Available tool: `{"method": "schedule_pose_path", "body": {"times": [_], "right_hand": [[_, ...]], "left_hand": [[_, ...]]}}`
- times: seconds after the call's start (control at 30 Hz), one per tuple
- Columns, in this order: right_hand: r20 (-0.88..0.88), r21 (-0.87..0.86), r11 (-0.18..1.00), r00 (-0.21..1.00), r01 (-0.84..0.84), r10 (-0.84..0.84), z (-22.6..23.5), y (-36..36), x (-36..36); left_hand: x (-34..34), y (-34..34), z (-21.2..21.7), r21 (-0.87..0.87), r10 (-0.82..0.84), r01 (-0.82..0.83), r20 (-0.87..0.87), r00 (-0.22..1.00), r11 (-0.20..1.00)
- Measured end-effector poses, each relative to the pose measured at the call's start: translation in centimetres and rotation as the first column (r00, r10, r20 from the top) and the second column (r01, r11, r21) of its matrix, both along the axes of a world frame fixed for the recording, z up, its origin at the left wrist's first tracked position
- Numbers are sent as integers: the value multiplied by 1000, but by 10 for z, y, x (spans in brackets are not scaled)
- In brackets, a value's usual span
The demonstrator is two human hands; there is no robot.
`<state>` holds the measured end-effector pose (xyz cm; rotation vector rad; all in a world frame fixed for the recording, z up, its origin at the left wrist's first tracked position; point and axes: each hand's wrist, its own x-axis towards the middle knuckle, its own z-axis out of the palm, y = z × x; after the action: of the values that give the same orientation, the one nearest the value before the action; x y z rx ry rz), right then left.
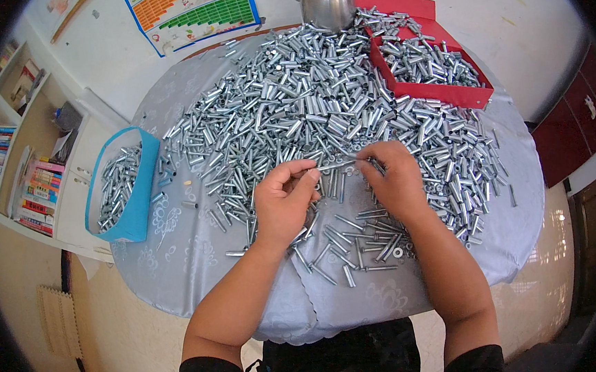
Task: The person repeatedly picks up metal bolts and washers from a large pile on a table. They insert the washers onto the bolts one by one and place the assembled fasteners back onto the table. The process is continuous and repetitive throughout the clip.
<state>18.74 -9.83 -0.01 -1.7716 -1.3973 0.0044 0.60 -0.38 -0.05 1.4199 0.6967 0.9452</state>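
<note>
Both bare forearms rose from below; left hand curled, fingertips pinched, right hand just beside it, knuckles up, fingers pinched.

White wall carries a coloured chart poster. Left: white bookshelf holding books. Right: dark red cabinet. Glossy pale floor reflects daylight. Round desk wears grey patterned cloth.

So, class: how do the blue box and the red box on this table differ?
The blue box hangs over the table's left edge; the red box lies at the far right. The blue box stands clear of the big heap of metal sleeves; the red box touches it. Both hold silvery metal parts.
</note>
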Motion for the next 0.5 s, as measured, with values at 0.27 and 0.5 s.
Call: {"method": "schedule_pose_path", "body": {"times": [0.27,0.5], "right_hand": [[-579,133,991,811,-13,88,4,-5,-8],[-575,25,996,814,-81,81,8,-5,-6]], "left_hand": [[0,-1,-3,-11,-31,31,2,1000,999],[0,0,-1,-28,-34,34,-4,999,999]]}}
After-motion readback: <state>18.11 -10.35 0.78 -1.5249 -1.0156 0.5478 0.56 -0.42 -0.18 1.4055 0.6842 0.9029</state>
